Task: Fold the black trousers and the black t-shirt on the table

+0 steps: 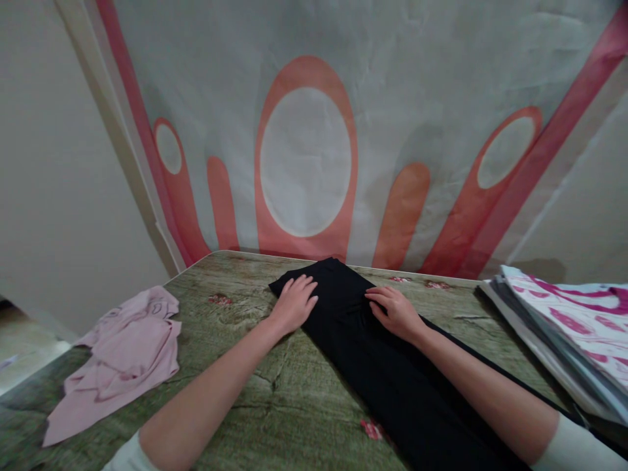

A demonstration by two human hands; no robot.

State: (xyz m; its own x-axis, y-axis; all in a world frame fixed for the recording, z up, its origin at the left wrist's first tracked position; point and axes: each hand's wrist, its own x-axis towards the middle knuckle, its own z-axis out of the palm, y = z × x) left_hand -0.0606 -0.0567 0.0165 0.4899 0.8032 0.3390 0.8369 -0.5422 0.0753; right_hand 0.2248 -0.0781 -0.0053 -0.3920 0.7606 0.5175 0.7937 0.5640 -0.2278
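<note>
A long black garment (343,327), which looks like a pair of trousers, lies slantwise over the table from the back middle to the front right. My left hand (294,305) rests flat on its far left edge, fingers stretched out. On the cloth farther right lies my right hand (396,313), its fingers bent a little and apart, with small creases near the fingertips. Neither hand grips the fabric. The near end of the garment runs out of view at the bottom.
A crumpled pink garment (122,356) lies at the table's left edge. At the right stands a stack of folded clothes (569,333), with a white and magenta patterned one on top. A printed sheet (383,85) hangs behind the wood-patterned table (245,405).
</note>
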